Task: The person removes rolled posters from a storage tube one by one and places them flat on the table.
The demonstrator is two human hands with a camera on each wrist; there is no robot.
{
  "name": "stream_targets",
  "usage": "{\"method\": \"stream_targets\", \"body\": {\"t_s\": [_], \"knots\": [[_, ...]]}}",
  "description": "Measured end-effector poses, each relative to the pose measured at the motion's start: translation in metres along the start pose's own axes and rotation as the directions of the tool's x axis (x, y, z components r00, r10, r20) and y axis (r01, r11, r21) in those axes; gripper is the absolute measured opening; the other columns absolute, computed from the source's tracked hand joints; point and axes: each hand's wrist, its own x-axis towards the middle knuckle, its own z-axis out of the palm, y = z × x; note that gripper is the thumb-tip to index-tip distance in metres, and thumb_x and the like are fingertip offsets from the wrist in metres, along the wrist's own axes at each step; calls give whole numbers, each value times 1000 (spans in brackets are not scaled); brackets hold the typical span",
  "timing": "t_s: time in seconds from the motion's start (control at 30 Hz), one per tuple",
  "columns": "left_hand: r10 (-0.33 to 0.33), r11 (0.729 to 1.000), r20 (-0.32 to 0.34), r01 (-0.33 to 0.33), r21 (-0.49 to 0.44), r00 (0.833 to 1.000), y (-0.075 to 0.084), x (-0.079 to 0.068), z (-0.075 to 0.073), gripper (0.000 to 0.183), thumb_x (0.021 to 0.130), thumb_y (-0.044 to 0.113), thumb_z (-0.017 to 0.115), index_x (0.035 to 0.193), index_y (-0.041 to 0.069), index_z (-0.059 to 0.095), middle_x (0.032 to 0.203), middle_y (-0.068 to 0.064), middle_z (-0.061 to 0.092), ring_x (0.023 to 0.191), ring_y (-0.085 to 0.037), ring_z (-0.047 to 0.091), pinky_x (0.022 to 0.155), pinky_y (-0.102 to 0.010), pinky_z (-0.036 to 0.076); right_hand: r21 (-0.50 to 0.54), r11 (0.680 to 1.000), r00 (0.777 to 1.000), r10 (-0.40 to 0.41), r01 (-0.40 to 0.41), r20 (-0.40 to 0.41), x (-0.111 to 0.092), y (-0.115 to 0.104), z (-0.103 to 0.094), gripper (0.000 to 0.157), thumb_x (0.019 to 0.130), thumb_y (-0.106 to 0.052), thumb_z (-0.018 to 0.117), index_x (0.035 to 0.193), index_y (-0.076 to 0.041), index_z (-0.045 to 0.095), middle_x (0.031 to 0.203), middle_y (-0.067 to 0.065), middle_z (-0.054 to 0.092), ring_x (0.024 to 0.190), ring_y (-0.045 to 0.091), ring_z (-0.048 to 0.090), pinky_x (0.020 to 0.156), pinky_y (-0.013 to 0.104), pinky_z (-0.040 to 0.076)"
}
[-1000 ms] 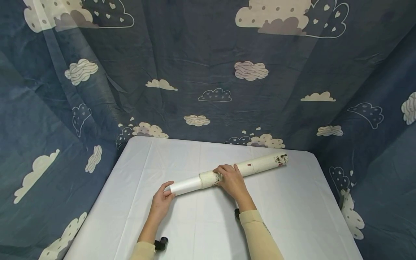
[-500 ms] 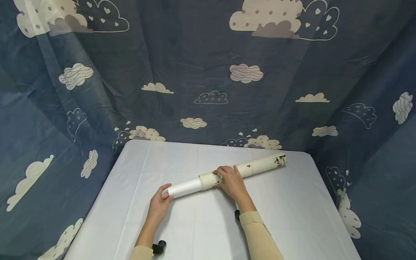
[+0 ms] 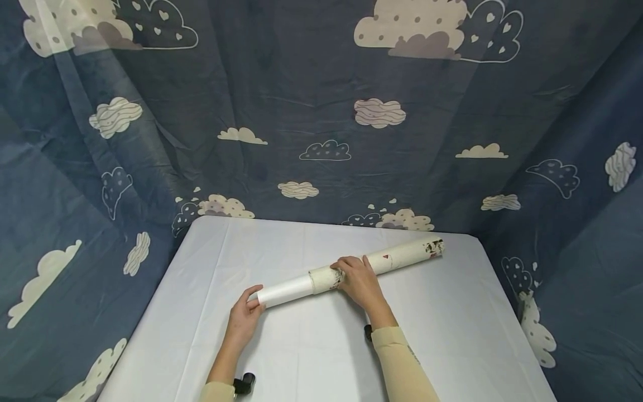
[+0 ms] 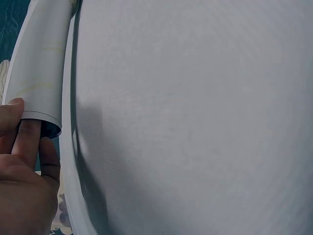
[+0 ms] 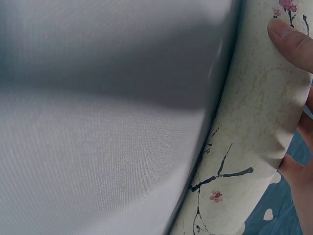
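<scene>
A cream tube-shaped roll (image 3: pixel 407 254) printed with dark branches and pink blossoms lies slantwise over the table, also seen in the right wrist view (image 5: pixel 244 112). From its left end sticks out a narrower white paper roll (image 3: pixel 285 291), hollow at its open end in the left wrist view (image 4: pixel 41 63). My left hand (image 3: pixel 243 322) pinches that open end, thumb outside and at least one finger inside the rim. My right hand (image 3: pixel 360 282) grips the cream roll left of its middle, thumb and fingers on opposite sides; its palm side is partly hidden.
The rolls lie on a table with a white cloth (image 3: pixel 321 357). A dark blue curtain (image 3: pixel 281 100) with cloud prints hangs behind and along both sides. Black wrist cameras are strapped near the left sleeve (image 3: pixel 245 383) and the right sleeve (image 3: pixel 368 333).
My left hand has shifted slightly left and toward me, and a bit more of the white paper roll shows outside the cream one. The right hand has stayed almost in place.
</scene>
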Motion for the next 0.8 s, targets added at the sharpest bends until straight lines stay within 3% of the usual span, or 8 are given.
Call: {"method": "stream_targets", "body": {"t_s": [0.8], "knots": [[18, 1000, 11, -18, 18, 1000, 0, -2, -1, 52, 100, -3, 65, 149, 11, 55, 130, -28, 72, 124, -38, 71, 88, -26, 58, -6, 1000, 1000, 17, -17, 8, 0, 7, -4, 56, 72, -12, 97, 122, -23, 74, 131, 0, 72, 133, 26, 64, 124, 66, 31]]}}
